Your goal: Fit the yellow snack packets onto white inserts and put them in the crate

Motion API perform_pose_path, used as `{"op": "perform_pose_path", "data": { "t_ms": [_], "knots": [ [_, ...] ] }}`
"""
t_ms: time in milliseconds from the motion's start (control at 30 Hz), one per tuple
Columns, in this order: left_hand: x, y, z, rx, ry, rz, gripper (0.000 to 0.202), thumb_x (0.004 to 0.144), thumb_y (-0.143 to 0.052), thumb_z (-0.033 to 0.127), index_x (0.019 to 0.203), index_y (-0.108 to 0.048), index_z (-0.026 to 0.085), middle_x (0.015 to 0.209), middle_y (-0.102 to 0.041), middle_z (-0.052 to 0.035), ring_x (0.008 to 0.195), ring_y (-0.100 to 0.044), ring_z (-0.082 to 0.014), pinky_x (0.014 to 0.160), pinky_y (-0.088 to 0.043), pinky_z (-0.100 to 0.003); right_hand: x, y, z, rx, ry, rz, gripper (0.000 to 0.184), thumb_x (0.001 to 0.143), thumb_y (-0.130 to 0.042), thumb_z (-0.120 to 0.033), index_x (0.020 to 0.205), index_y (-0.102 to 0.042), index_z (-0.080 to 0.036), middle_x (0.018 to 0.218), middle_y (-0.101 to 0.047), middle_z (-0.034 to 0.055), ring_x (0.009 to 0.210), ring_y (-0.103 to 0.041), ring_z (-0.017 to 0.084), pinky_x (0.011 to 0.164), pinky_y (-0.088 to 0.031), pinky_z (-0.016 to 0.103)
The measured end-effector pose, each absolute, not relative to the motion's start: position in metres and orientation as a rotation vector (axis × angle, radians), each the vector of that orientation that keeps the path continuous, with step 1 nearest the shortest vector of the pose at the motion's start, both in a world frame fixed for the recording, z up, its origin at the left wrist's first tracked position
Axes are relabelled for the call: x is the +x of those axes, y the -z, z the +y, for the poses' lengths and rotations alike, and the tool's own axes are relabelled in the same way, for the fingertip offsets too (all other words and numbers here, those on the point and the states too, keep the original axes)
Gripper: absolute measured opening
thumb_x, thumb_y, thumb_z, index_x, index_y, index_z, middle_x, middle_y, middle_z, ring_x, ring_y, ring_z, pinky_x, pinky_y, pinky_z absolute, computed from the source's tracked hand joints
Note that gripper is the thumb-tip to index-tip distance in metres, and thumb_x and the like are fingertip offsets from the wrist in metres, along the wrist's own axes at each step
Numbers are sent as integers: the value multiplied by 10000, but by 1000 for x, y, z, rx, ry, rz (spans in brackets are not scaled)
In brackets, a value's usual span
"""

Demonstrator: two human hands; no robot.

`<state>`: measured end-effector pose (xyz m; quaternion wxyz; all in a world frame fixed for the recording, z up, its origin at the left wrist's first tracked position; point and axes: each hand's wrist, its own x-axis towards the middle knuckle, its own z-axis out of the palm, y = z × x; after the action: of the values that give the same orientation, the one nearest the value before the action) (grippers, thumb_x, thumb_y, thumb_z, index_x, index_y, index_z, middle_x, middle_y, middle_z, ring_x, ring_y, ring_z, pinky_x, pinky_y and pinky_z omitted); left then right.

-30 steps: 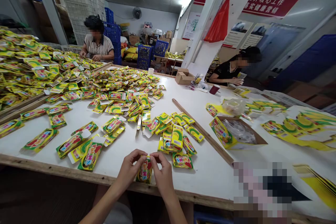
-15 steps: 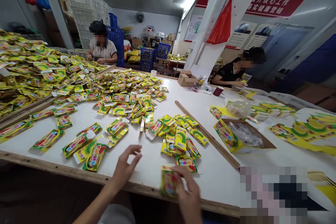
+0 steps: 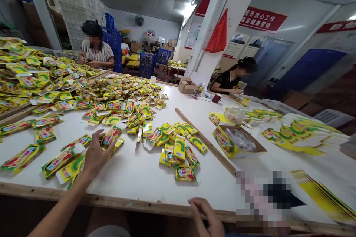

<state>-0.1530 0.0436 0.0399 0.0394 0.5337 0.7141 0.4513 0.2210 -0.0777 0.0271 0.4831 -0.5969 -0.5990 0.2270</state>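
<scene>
My left hand point(image 3: 97, 153) has its thumb and fingers around a small yellow-green carton point(image 3: 112, 137) at the near side of the pile. Other cartons point(image 3: 59, 161) lie flat on the white table just left of that hand. At the table's front edge, my right hand point(image 3: 207, 216) is empty, thumb and fingers apart. Beyond it sits a small stack of the same cartons point(image 3: 179, 148), with one carton point(image 3: 185, 173) lying at its near end.
A large heap of cartons point(image 3: 22, 70) covers the left side. A wooden strip point(image 3: 205, 140) crosses the table right of the stack. An open box with clear plastic bags point(image 3: 240, 140) and flat yellow card sheets point(image 3: 328, 196) lie farther right. Two people point(image 3: 97, 52) work across the table.
My left hand has moved left and forward and closed on a carton. My right hand, which held a carton, is now empty and lower. The view has turned right.
</scene>
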Motion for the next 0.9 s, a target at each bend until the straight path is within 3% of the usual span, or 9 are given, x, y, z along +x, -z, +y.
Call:
{"op": "perform_pose_path", "data": {
  "t_ms": [100, 233, 433, 600, 767, 900],
  "knots": [
    [-102, -30, 6, 1532, -1534, 1847, 615, 783, -631, 422, 1296, -360, 218, 1133, -592, -98, 1040, -612, -275, 862, -515, -422, 159, -19, -58, -1304, -757, -1426, 237, 839, -608, -433, 943, -691, -237, 920, -712, 58, 843, -686, 219, 745, -550, 268],
    [-41, -4, -26, 1522, -1449, 1499, 550, 793, -645, 305, 1281, -399, 239, 1228, -555, -110, 1119, -579, -272, 934, -487, -414, 110, -17, -28, -1138, -944, -1349, 316, 858, -594, -335, 1157, -569, -235, 1133, -654, 93, 964, -669, 221, 806, -557, 314],
    [-28, 11, -25, 1522, -1361, 1308, 673, 751, -676, 210, 1334, -347, 282, 1340, -475, -105, 1160, -537, -282, 916, -485, -411, 102, -12, -13, -1116, -938, -1325, 307, 859, -579, -283, 1158, -550, -221, 1069, -667, 84, 897, -679, 202, 785, -559, 309],
    [-32, 4, -20, 1475, -1294, 1278, 687, 756, -675, 202, 1350, -340, 286, 1214, -553, -90, 1072, -575, -265, 903, -481, -423, 114, -3, -18, -1132, -904, -1342, 336, 881, -550, -260, 1213, -515, -224, 1134, -645, 91, 984, -656, 203, 834, -543, 318],
    [-31, -3, -19, 1411, -1235, 1170, 446, 831, -604, 258, 1256, -471, 251, 1196, -595, -90, 1014, -609, -243, 890, -496, -389, 119, -2, -16, -1117, -959, -1462, 307, 908, -490, -229, 1212, -524, -235, 1167, -631, 70, 1029, -631, 193, 887, -508, 311],
    [-35, -8, -16, 1425, -1190, 1110, 236, 865, -570, 305, 1078, -622, 219, 1033, -681, -64, 928, -639, -233, 851, -509, -352, 119, -11, -12, -1123, -982, -1558, 190, 909, -499, -251, 1062, -607, -219, 977, -680, 43, 880, -649, 185, 790, -517, 280]
  ]
}}
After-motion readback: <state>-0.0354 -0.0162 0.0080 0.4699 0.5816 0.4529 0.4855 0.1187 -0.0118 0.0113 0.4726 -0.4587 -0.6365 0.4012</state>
